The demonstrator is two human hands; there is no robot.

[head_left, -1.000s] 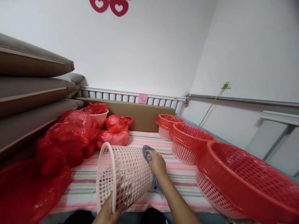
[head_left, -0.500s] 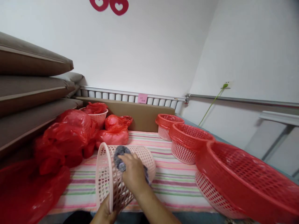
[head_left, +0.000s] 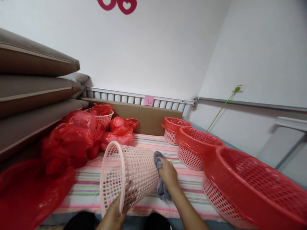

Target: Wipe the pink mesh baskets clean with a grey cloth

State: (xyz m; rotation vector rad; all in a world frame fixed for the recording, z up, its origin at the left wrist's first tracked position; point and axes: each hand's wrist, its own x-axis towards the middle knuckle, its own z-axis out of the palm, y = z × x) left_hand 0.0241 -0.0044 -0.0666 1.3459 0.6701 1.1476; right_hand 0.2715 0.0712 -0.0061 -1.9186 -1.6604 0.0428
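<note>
The step in hand looks like wiping the outside of the pink basket [head_left: 130,174], which lies on its side at lower centre of the frame on the striped cloth [head_left: 182,188], mouth turned toward the lower left. The left hand [head_left: 114,214], at the bottom edge, is closed on the basket's rim, thumb outside and fingers curled in through the mouth, steadying it. The right hand [head_left: 168,172] is folded round a grey rag [head_left: 160,179] and presses it against the basket's base end, at centre right of the basket; part of the rag hangs below the hand toward the cloth. The next stroke, by my reading, calls for a firm hold at the rim so the light mesh does not roll, and for turning the basket to bring an unwiped side under the rag. Red baskets [head_left: 196,145] stand in a row at right; red bags [head_left: 72,137] are heaped at left
</note>
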